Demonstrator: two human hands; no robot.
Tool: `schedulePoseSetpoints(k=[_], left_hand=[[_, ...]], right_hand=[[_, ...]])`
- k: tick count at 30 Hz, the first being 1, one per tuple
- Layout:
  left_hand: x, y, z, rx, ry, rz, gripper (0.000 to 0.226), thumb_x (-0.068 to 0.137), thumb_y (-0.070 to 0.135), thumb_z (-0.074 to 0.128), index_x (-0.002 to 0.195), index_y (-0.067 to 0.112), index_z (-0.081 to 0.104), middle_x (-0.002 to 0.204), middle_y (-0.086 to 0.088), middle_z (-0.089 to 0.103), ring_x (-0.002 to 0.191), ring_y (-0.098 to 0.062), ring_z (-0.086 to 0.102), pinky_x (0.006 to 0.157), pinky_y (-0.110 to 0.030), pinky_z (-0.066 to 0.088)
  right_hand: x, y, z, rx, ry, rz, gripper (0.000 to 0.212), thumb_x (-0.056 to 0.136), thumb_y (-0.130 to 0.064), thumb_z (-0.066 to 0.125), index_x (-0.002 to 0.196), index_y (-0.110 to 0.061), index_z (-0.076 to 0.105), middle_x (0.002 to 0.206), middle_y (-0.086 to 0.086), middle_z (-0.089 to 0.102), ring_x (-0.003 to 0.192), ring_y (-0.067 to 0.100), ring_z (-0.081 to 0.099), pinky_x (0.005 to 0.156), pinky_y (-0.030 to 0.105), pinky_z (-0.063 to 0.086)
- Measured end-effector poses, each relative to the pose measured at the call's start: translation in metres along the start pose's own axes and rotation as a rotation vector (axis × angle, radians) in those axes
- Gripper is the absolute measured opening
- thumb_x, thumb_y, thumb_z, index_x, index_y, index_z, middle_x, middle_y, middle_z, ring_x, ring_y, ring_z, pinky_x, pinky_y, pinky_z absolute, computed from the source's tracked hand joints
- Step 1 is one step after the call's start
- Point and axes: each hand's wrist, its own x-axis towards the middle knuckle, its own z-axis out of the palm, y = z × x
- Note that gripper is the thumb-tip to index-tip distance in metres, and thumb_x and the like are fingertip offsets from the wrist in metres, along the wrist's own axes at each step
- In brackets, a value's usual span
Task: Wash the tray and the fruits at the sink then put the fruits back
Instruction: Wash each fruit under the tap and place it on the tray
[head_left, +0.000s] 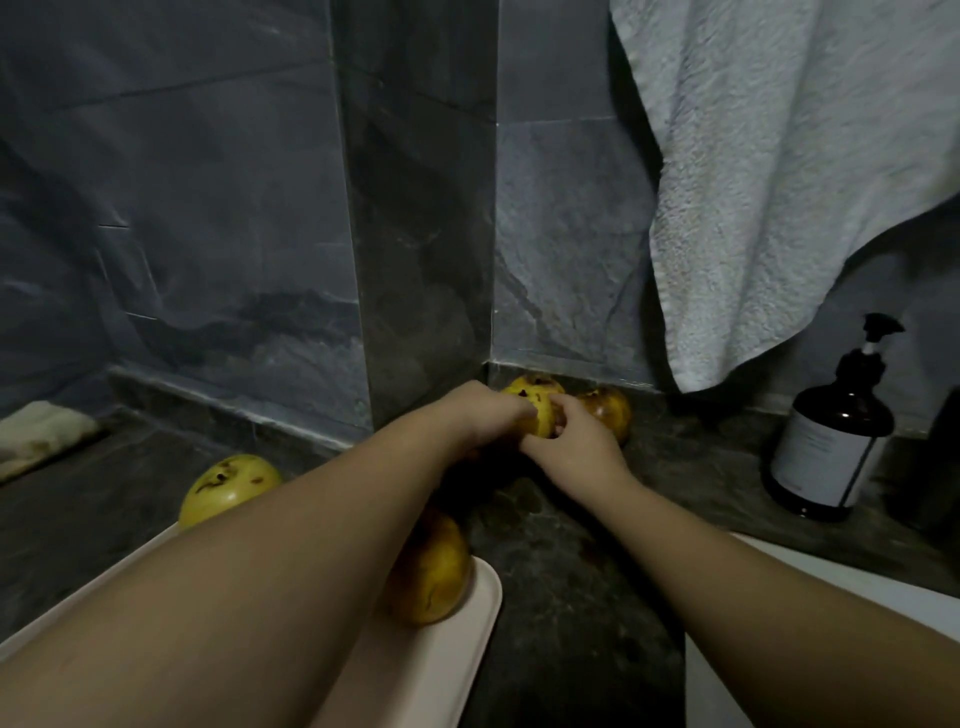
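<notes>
A pale pink tray (457, 639) lies on the dark stone counter at the lower left, partly under my left forearm. One yellow spotted fruit (434, 571) sits on its right end, and another (228, 486) at its far left edge. In the wall corner my left hand (488, 415) and my right hand (576, 441) both grip a third yellow fruit (540, 402). A browner fruit (608, 410) lies just right of it on the counter.
A white towel (789, 182) hangs from above at the right. A dark pump bottle (831, 441) stands on the counter at right. The white sink rim (831, 577) shows at lower right. A folded cloth (41, 436) lies at far left.
</notes>
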Motion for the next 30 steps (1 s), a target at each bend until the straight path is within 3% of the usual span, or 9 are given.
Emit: schedulePoseSetpoints(k=[2, 6, 10, 13, 17, 19, 23, 28, 30], left_hand=[[-0.010, 0.007, 0.001, -0.053, -0.021, -0.006, 0.052, 0.085, 0.043, 0.076, 0.121, 0.007, 0.066, 0.108, -0.012, 0.071, 0.092, -0.026, 0.071, 0.085, -0.038, 0.061], [-0.038, 0.026, 0.021, -0.116, -0.072, 0.063, 0.048, 0.082, 0.054, 0.080, 0.112, 0.019, 0.066, 0.099, -0.004, 0.068, 0.081, -0.018, 0.067, 0.063, -0.025, 0.051], [-0.067, 0.040, 0.060, -0.186, -0.090, 0.109, 0.045, 0.075, 0.054, 0.086, 0.093, 0.022, 0.060, 0.092, 0.001, 0.067, 0.080, -0.015, 0.069, 0.062, -0.026, 0.056], [-0.090, 0.048, 0.096, -0.210, -0.135, 0.148, 0.065, 0.058, 0.052, 0.091, 0.109, 0.022, 0.063, 0.101, -0.005, 0.073, 0.088, -0.020, 0.074, 0.079, -0.037, 0.063], [-0.120, 0.054, 0.148, -0.280, -0.214, 0.221, 0.089, 0.032, 0.054, 0.089, 0.113, 0.033, 0.060, 0.113, 0.001, 0.069, 0.100, -0.016, 0.071, 0.090, -0.044, 0.063], [-0.133, 0.060, 0.172, -0.296, -0.269, 0.255, 0.088, 0.034, 0.052, 0.091, 0.115, 0.035, 0.060, 0.116, 0.002, 0.068, 0.103, -0.015, 0.070, 0.092, -0.044, 0.062], [-0.151, 0.068, 0.219, -0.372, -0.387, 0.319, 0.090, 0.038, 0.044, 0.093, 0.121, 0.035, 0.060, 0.123, 0.004, 0.064, 0.111, -0.017, 0.067, 0.099, -0.046, 0.059], [-0.155, 0.078, 0.262, -0.380, -0.543, 0.297, 0.096, 0.060, 0.008, 0.096, 0.140, 0.033, 0.050, 0.135, 0.001, 0.057, 0.116, -0.016, 0.062, 0.103, -0.043, 0.057], [-0.156, 0.087, 0.272, -0.427, -0.584, 0.201, 0.106, 0.059, 0.012, 0.093, 0.148, 0.036, 0.041, 0.136, -0.001, 0.057, 0.121, -0.020, 0.061, 0.107, -0.043, 0.051]], right_hand=[[-0.009, -0.002, -0.012, 0.041, 0.009, -0.042, 0.086, 0.065, -0.046, 0.081, 0.143, -0.030, 0.048, 0.132, -0.002, 0.060, 0.119, 0.019, 0.061, 0.103, 0.042, 0.052], [-0.040, -0.003, -0.046, -0.039, 0.043, -0.137, 0.100, 0.046, -0.064, 0.063, 0.140, -0.038, 0.043, 0.123, -0.016, 0.036, 0.107, 0.009, 0.053, 0.092, 0.029, 0.048], [-0.077, 0.016, -0.085, -0.126, 0.060, -0.247, 0.094, 0.055, -0.059, 0.066, 0.143, -0.035, 0.043, 0.122, -0.016, 0.031, 0.114, 0.009, 0.050, 0.099, 0.026, 0.045], [-0.107, 0.044, -0.131, -0.121, 0.041, -0.255, 0.091, 0.067, -0.057, 0.069, 0.149, -0.034, 0.038, 0.131, -0.014, 0.033, 0.122, 0.004, 0.042, 0.102, 0.021, 0.036], [-0.141, 0.084, -0.192, 0.041, 0.000, -0.068, 0.054, 0.097, -0.032, 0.067, 0.145, -0.031, 0.044, 0.142, -0.005, 0.042, 0.132, 0.014, 0.045, 0.109, 0.030, 0.037], [-0.156, 0.098, -0.215, 0.204, -0.050, 0.165, 0.045, 0.097, -0.048, 0.062, 0.137, -0.033, 0.049, 0.141, -0.001, 0.055, 0.123, 0.018, 0.056, 0.106, 0.040, 0.047], [-0.181, 0.127, -0.243, 0.679, -0.278, 0.560, 0.067, 0.079, -0.075, 0.062, 0.129, -0.030, 0.062, 0.117, 0.013, 0.072, 0.098, 0.033, 0.073, 0.069, 0.041, 0.060], [-0.195, 0.162, -0.243, 0.868, -0.097, 0.513, 0.061, 0.079, -0.046, 0.078, 0.132, -0.021, 0.060, 0.118, 0.020, 0.071, 0.088, 0.031, 0.074, 0.061, 0.037, 0.058], [-0.193, 0.169, -0.247, 0.801, 0.028, 0.464, 0.060, 0.080, -0.042, 0.083, 0.131, -0.025, 0.058, 0.120, 0.014, 0.069, 0.092, 0.025, 0.074, 0.063, 0.033, 0.057]])
